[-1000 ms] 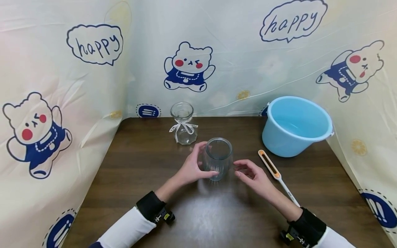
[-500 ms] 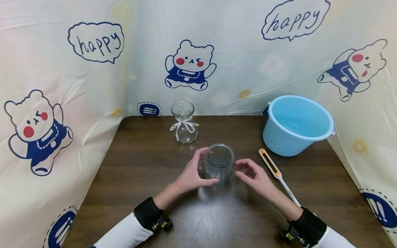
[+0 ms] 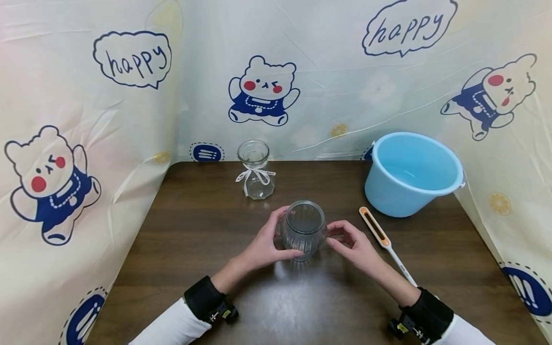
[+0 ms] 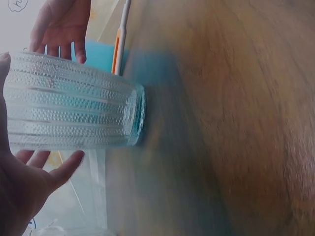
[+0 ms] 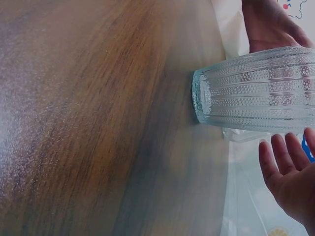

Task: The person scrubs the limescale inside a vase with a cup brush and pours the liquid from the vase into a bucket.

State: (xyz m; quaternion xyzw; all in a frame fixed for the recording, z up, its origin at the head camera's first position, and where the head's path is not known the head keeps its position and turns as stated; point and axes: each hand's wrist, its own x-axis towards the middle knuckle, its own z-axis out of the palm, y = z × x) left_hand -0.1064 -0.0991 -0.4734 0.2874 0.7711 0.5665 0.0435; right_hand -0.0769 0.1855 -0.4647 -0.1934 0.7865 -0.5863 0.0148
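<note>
Ribbed glass jar (image 3: pixel 304 238), one: upright near the middle of the worktop (image 3: pixel 194 230), mouth up, base on or just above the surface (cannot tell which). Left hand (image 3: pixel 260 243): thumb across the near side, fingers round the far left side, gripping the jar. Right hand (image 3: pixel 355 247): fingers loosely bent and parted, just beside the right wall, holding nothing; contact unclear. Handling, as judged: stiff, of modest weight, breakable if knocked; raised texture likely helpful against slipping, smooth rim likely slicker. Best hold: opposed hands low around the wall, squeezing gently. Also listed: clear vase (image 3: pixel 260 189) with white ribbon bow (image 3: pixel 254 169), farther back; light-blue bucket (image 3: pixel 390 197) and white-and-orange stick (image 3: pixel 386 243), to the right.
</note>
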